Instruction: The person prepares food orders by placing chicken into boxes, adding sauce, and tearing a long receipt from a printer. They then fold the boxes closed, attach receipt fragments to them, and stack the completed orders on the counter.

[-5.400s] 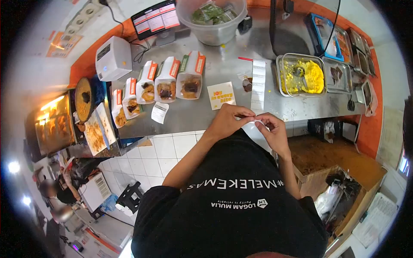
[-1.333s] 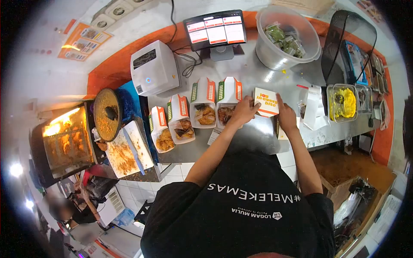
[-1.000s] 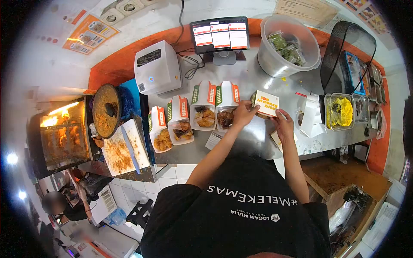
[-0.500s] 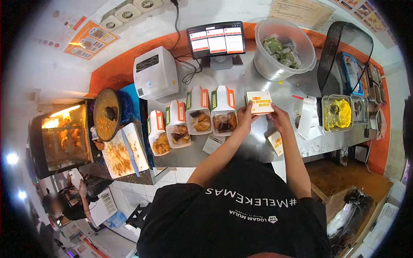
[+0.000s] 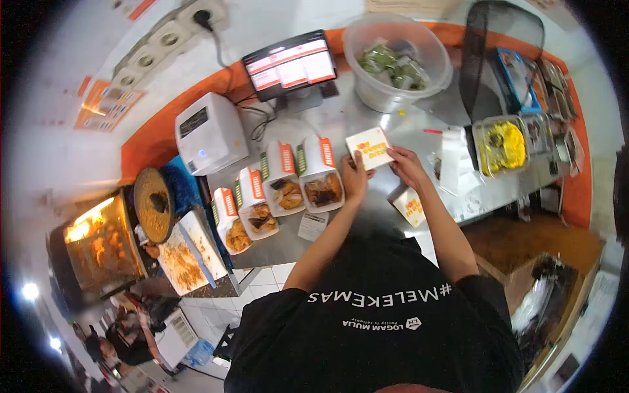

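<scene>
A small white cardboard box (image 5: 369,148) with orange and yellow lettering is held above the steel counter. My left hand (image 5: 356,175) grips its lower left side, thumb on top. At the right edge, the fingers of my right hand (image 5: 406,165) close on the same box. Another lettered box (image 5: 410,207) lies by my right forearm, which partly covers it. To the left of my hands stand several open takeaway boxes with fried chicken, the nearest being a chicken box (image 5: 323,187). A printed receipt (image 5: 313,226) lies below them.
Behind are a tablet screen (image 5: 289,65), a white printer (image 5: 211,134) and a clear tub (image 5: 397,69) of green packets. On the right sit white paper packaging (image 5: 456,164) and a yellow-filled container (image 5: 503,145). A knife (image 5: 198,257) rests on the board at left; another person (image 5: 128,337) is beyond.
The view has tilted and shifted, so the counter items appear turned. Both hands still hold the small box, which looks slightly more tilted. The other person at lower left has changed posture.
</scene>
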The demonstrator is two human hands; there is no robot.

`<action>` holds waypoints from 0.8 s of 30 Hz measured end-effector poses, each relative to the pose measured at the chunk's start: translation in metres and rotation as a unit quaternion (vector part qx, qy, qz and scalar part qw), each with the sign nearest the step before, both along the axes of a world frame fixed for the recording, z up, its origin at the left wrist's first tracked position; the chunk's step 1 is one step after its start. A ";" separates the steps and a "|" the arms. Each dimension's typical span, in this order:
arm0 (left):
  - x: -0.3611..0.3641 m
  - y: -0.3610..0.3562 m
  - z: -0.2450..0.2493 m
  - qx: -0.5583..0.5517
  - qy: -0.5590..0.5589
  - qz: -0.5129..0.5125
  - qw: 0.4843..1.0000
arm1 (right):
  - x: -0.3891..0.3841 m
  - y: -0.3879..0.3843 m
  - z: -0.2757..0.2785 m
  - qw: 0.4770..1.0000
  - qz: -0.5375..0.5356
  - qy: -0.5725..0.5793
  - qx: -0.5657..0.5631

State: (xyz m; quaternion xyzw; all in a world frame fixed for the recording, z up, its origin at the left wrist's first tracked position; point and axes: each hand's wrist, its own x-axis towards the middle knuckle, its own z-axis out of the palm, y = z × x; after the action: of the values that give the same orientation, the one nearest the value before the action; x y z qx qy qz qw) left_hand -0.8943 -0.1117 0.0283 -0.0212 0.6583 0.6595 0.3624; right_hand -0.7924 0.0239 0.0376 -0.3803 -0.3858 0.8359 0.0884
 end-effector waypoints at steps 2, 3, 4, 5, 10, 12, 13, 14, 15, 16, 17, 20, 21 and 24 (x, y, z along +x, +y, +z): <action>-0.010 -0.003 0.000 -0.110 0.109 -0.092 0.984 | -0.001 0.006 -0.013 0.998 -0.052 0.011 -0.041; -0.013 -0.004 -0.022 -0.158 0.220 -0.126 0.954 | -0.002 0.011 -0.024 0.997 -0.066 0.006 -0.038; -0.014 -0.005 -0.016 -0.178 0.323 -0.129 0.920 | -0.001 0.017 -0.034 0.999 -0.035 0.000 -0.008; -0.014 -0.006 -0.005 -0.192 0.424 -0.130 0.876 | 0.001 0.019 -0.038 1.000 -0.003 -0.006 0.021; -0.016 0.007 0.016 -0.158 0.403 -0.124 0.893 | -0.006 0.020 0.007 0.998 0.036 -0.015 0.056; -0.019 0.010 0.025 -0.120 0.505 -0.100 0.849 | -0.006 0.022 0.003 1.000 0.005 0.020 0.003; -0.022 0.011 0.024 -0.118 0.508 -0.103 0.847 | -0.008 0.024 -0.004 1.000 0.001 0.023 0.003; -0.024 0.010 0.021 -0.136 0.532 -0.149 0.822 | -0.010 0.025 -0.015 1.000 0.009 0.006 0.021; -0.026 0.010 0.021 -0.155 0.554 -0.194 0.795 | -0.011 0.025 -0.022 0.999 0.018 -0.013 0.038; -0.029 0.009 0.020 -0.145 0.548 -0.223 0.793 | -0.010 0.025 -0.028 0.999 0.015 -0.013 0.037; -0.030 0.011 0.028 -0.144 0.550 -0.226 0.791 | -0.012 0.025 -0.028 0.993 0.025 -0.049 0.105; -0.031 0.017 0.045 -0.146 0.596 -0.276 0.740 | -0.018 0.024 -0.021 0.906 0.081 -0.171 0.377; -0.033 0.017 0.045 -0.164 0.591 -0.300 0.731 | -0.019 0.022 -0.009 0.780 0.130 -0.249 0.559; -0.033 0.021 0.037 -0.193 0.556 -0.333 0.737 | 0.001 0.032 0.032 0.800 0.027 -0.235 0.551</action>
State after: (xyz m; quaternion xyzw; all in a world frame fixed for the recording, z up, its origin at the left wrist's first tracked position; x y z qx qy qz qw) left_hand -0.9274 -0.0909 0.0658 0.4999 0.8210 0.2499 0.1165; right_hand -0.7910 0.0561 0.0694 -0.4417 -0.8001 0.3697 0.1675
